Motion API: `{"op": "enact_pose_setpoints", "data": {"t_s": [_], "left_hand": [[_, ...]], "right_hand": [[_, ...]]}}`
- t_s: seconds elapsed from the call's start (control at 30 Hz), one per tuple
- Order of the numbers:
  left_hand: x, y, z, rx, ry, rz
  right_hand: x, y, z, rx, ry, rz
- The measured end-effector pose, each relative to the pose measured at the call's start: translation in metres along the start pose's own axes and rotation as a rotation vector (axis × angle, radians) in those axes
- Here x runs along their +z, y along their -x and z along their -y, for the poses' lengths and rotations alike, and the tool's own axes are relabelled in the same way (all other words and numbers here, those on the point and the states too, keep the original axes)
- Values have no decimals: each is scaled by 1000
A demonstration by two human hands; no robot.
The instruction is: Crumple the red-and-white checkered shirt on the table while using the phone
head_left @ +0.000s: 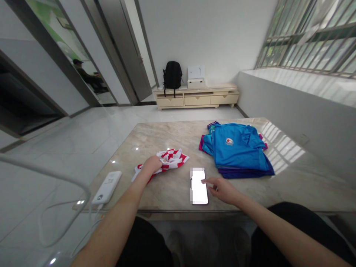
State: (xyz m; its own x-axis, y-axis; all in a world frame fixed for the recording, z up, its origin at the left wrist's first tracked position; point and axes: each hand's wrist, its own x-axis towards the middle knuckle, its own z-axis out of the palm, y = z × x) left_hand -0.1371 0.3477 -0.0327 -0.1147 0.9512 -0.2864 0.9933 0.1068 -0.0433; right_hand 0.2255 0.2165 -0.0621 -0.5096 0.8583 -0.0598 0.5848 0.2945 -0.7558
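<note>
Lying crumpled on the marbled table (172, 135), a red-and-white checked cloth (175, 159) is bunching around the left hand (151, 164). That hand is resting on the cloth's left part and hiding its own fingers, so I cannot tell whether it is grasping or only pressing the fabric. Just right of the cloth and nearer the front edge, a phone (199, 189) is lying flat, its screen glowing white. The right hand (221, 188) is holding nothing; its index finger is stretching over the screen's right side, though contact is too small to tell. Beyond it to the right, a stack of folded shirts (239, 150) is sitting, a blue one with a badge topping it. Near the table's left edge, a white power bank (107, 190) is lying with a cable (98, 214) running from its near end. Farther off, against the wall, a cream cabinet (197, 100) with 3 drawers is carrying a black backpack (172, 75) and 2 stacked boxes (195, 72). At far left, 1 person (86, 76) is sitting beyond an opening.
</note>
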Motion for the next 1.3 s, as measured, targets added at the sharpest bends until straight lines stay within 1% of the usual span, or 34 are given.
{"op": "enact_pose_setpoints", "data": {"t_s": [0.17,0.43,0.57,0.63,0.77,0.9,1.03,1.3], "left_hand": [[0,0,0,1,12,4],[-2,3,0,-1,43,2],[-3,3,0,8,39,4],[-3,2,1,14,31,7],[-3,3,1,18,20,14],[-3,3,1,27,21,20],[-3,2,2,23,23,25],[0,-1,4,28,20,24]], "right_hand": [[0,0,-3,-5,-9,22],[-2,0,0,-16,-1,5],[-3,0,0,-34,-82,106],[-4,0,-1,-30,-91,130],[-5,1,-3,0,-46,80],[-5,1,-2,8,-18,79],[-7,1,1,12,16,44],[-9,2,7,-21,13,43]]}}
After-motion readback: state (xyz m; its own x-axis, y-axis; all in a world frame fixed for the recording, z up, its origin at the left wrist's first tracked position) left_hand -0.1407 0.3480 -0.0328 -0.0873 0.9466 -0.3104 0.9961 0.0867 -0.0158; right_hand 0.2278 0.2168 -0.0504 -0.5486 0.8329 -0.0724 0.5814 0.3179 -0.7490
